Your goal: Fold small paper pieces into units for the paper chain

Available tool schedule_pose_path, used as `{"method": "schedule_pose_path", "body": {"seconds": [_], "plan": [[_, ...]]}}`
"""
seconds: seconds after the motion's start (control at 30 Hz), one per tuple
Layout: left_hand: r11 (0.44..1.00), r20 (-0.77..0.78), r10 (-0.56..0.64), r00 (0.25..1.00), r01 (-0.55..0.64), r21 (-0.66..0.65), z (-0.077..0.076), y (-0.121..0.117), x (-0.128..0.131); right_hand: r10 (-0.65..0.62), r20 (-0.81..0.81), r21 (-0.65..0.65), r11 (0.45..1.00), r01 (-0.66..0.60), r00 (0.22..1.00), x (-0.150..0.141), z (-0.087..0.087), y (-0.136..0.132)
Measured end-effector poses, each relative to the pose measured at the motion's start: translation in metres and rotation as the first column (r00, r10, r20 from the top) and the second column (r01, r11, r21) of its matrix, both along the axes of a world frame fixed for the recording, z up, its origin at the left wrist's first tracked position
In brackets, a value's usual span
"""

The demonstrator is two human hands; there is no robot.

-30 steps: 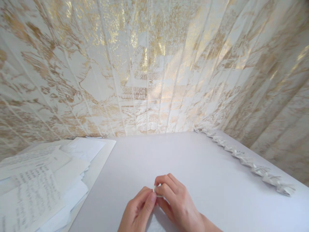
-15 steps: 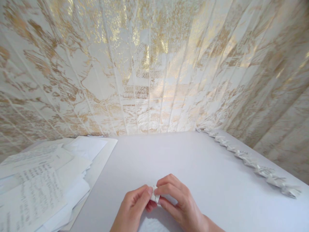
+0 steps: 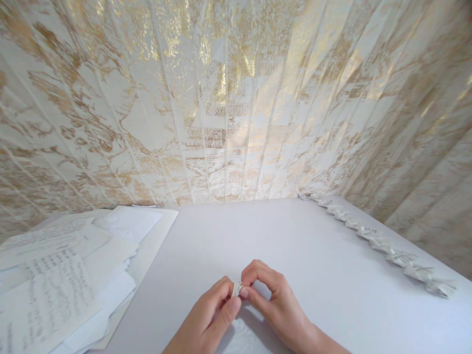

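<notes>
A small folded piece of paper [image 3: 236, 289], white with dark marks, is pinched between my two hands above the near part of the table. My left hand [image 3: 212, 312] grips its left side, with the thumb lying in front. On the other side my right hand [image 3: 275, 300] holds the paper's edge between thumb and curled forefinger. Fingers cover much of the paper, so its full shape is hidden.
A row of several folded paper pieces [image 3: 400, 256] runs along the table's right edge to the back. Loose sheets with handwriting [image 3: 55, 285] are piled at the left. Behind the white table [image 3: 228, 236] hangs a gold-patterned curtain [image 3: 221, 123].
My right thumb has come up against the paper and the right fingers have curled more. My left thumb has moved lower and right. The paper is turned and shows a narrower side.
</notes>
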State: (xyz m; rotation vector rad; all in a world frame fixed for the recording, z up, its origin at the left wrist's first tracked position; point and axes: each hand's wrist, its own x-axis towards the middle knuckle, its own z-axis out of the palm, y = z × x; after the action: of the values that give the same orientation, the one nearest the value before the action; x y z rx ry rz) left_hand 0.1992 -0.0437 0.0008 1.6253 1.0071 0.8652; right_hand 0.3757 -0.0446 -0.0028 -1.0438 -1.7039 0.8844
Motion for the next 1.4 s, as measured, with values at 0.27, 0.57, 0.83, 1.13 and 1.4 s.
{"method": "schedule_pose_path", "body": {"seconds": [0.27, 0.57, 0.83, 1.13, 1.4], "plan": [[0.975, -0.220, -0.080, 0.972, 0.123, 0.186, 0.002, 0.011, -0.006, 0.009, -0.179, -0.176, 0.984, -0.041, 0.984, -0.002, -0.006, -0.001], [0.974, -0.241, -0.067, 0.968, 0.116, 0.197, 0.002, 0.008, -0.007, -0.022, -0.379, -0.305, 0.947, -0.102, 0.925, -0.009, -0.008, 0.002], [0.904, -0.353, -0.046, 0.935, 0.189, 0.383, 0.000, 0.009, -0.009, -0.049, -0.468, -0.402, 0.901, -0.163, 0.882, -0.011, -0.005, 0.000], [0.986, -0.252, -0.067, 0.965, 0.103, 0.134, -0.013, 0.017, -0.010, -0.157, 0.004, -0.217, 0.964, 0.154, 0.988, -0.005, -0.014, 0.004], [0.988, -0.334, 0.013, 0.942, 0.038, 0.148, -0.024, 0.015, -0.010, -0.080, 0.293, -0.073, 0.992, 0.105, 0.953, -0.005, -0.003, -0.001]]}}
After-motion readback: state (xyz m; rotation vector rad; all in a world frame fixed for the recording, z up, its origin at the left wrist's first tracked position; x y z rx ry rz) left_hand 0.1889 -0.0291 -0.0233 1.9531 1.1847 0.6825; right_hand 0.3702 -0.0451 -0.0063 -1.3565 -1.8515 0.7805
